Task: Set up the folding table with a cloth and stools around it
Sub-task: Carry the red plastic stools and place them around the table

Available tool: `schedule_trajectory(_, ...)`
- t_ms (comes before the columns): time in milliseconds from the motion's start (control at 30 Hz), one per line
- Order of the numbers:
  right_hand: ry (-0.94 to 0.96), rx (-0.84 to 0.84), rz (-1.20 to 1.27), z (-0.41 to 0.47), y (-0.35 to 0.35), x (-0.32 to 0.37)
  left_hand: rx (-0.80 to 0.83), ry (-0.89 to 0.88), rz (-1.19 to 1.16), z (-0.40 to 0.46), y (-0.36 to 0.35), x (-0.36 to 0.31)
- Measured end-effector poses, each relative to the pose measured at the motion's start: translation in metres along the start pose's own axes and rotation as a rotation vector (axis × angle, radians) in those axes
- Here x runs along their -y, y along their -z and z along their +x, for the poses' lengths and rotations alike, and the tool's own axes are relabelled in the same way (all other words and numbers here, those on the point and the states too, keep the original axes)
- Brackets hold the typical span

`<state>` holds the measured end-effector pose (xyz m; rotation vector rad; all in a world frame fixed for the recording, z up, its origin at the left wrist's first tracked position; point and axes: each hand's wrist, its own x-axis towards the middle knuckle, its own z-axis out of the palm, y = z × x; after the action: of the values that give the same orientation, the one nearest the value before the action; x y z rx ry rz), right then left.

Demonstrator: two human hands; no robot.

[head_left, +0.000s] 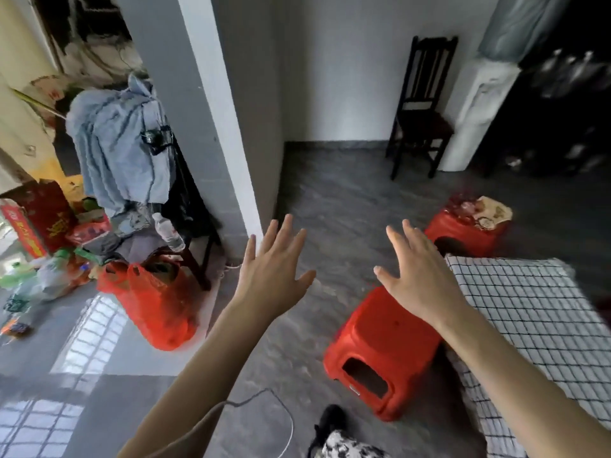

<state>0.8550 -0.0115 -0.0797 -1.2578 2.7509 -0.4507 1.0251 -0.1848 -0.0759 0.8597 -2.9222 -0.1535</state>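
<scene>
Below the outstretched arms, nearest the camera, a dark shoe stands on the grey floor. Just beyond it sits a red stool, touching the draped edge of the checked cloth that covers the table at the right. The right hand hovers above this stool's far end with fingers spread and straight, holding nothing; whether it touches the seat cannot be told. The left hand is likewise spread flat in the air, over bare floor to the stool's left. Further left, a red plastic bag stands open by a dark chair's legs; its contents are too blurred to name. Past the table's far edge, a second red stool carries a patterned bundle. Open floor runs from there to the white wall, where a dark wooden chair stands.
</scene>
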Motion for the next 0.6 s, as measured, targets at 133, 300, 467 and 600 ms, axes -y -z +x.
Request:
schedule_trajectory(133,-0.176,-0.075,0.005,0.026,-0.005,-0.045,0.038,-0.103,0.008,0.074,-0.014,-0.02)
schedule_trajectory(300,-0.328,-0.088,0.014,0.061,-0.008,-0.101,0.109,-0.264,-0.022,0.156,-0.032,-0.056)
schedule_trajectory(467,-0.415,-0.109,0.008,0.09,-0.01,-0.146,0.181,-0.384,-0.009,0.225,-0.046,-0.092)
schedule_trajectory(600,-0.469,-0.132,0.058,0.088,-0.017,-0.174,0.278,-0.54,-0.01,0.261,-0.064,-0.131)
